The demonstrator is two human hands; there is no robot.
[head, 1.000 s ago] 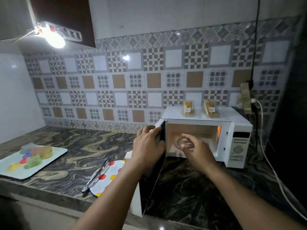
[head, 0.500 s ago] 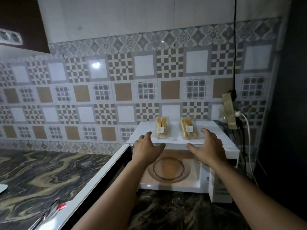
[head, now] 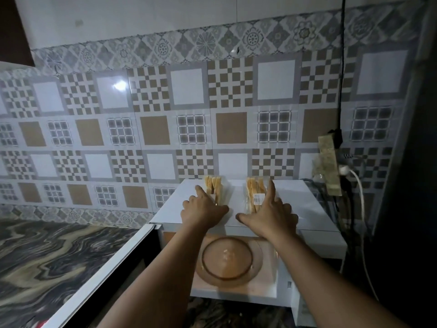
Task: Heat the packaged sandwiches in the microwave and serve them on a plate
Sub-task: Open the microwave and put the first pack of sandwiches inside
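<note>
Both bare hands reach onto the top of a white microwave oven [head: 305, 204], one at each of two clear-wrapped sandwich packs.

The left hand [head: 203, 210] lies with spread fingers over the near end of the left clear plastic sandwich pack [head: 214, 185]; the right hand [head: 269, 215], fingers also apart, covers the near right side of the right clear plastic sandwich pack [head: 253, 191]. Whether either hand grips yet cannot be told. The packs lie side by side, apart, long axes running from the person toward the patterned tile wall [head: 151, 129]. Each shows upright tan bread slices; the right one carries a small white label. Below, the white-edged microwave door [head: 99, 275] hangs open to the left, and the cavity holds only a round brownish glass turntable [head: 228, 259]. The oven stands on a dark marbled stone counter [head: 45, 259].
</note>
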